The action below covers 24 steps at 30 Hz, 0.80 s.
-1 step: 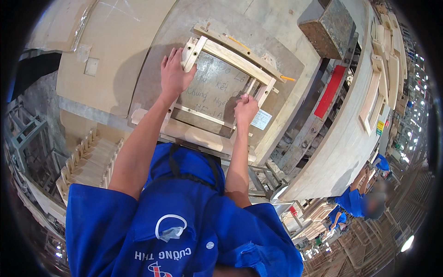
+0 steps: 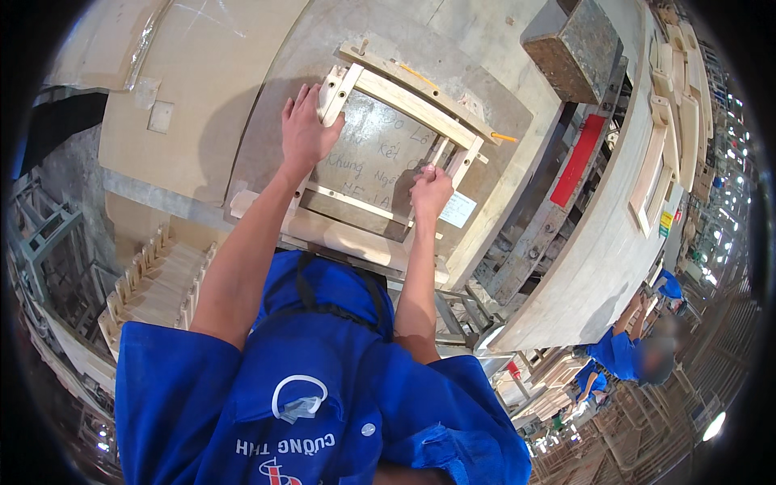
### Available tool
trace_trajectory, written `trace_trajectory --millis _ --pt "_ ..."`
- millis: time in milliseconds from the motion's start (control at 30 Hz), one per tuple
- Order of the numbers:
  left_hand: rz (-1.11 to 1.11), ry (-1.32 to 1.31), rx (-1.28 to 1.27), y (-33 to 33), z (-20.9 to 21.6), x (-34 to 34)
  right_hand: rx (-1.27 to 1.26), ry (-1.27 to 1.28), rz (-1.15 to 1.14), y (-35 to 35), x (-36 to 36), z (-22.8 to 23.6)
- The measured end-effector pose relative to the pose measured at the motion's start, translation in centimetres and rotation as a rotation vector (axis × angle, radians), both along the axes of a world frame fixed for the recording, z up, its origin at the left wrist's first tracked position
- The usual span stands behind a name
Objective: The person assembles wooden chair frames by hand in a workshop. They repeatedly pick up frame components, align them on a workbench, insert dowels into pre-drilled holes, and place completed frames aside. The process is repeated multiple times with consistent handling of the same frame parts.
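Observation:
A pale rectangular wooden frame (image 2: 416,107) lies on a worn board with handwriting (image 2: 368,149). My left hand (image 2: 309,133) rests across the frame's left side, fingers stretched out and slightly apart, thumb toward the inside; its contact with the wood is partly hidden. Near the frame's right side, my right hand (image 2: 431,192) is closed around a thin pale stick (image 2: 440,151). One end of the stick sticks out above the fingers, and the grip hides its middle. Along the far side runs a drilled wooden strip (image 2: 380,68).
Two yellow pencil-like sticks, one a yellow stick (image 2: 505,137), lie by the strip. A heavy block (image 2: 572,50) stands at far right, near a red strip (image 2: 578,160). Pegged wooden pieces (image 2: 153,275) sit lower left. Other people in blue (image 2: 614,352) work at right.

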<state>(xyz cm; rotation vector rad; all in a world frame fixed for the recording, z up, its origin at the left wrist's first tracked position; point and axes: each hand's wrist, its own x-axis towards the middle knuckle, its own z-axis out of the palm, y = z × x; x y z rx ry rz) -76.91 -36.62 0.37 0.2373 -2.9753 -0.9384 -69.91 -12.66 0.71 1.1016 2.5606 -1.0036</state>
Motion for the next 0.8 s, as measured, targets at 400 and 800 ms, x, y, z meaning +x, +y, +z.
trace_trajectory --millis 400,800 --pt "-0.002 -0.005 0.016 0.0 0.0 0.1 -0.032 0.262 -0.167 -1.9 -0.4 -0.5" --pt "-0.014 0.036 0.051 -0.2 -0.1 -0.1 0.185 0.29 -0.086 -2.6 0.2 0.3"
